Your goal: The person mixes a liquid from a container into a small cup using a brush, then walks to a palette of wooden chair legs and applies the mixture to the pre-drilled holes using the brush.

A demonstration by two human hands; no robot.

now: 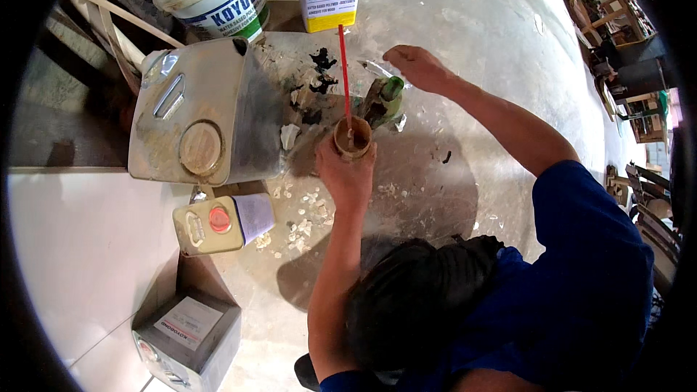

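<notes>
My left hand [344, 178] is wrapped round a small brown, stained cup [353, 149]. A thin red stick [344, 65] stands up out of the cup, leaning slightly to the left. My right hand [420, 68] is held out above the floor, past the cup and to its right. Its fingers reach to the left and are partly hidden, but they look loosely extended with nothing visible in them. Just below its fingertips lies a whitish, pointed thing [374, 69] whose kind I cannot make out. A green bottle-like container [393, 88], dirty with residue, is beside the cup.
A large metal can [254, 123] stands left of the cup, with a smaller purple-sided can [254, 216] below it. Ahead are a white-and-yellow can [330, 7] and stacked white buckets [225, 11]. Another grey can [218, 334] is at lower left. Dried flakes [308, 229] litter the concrete floor.
</notes>
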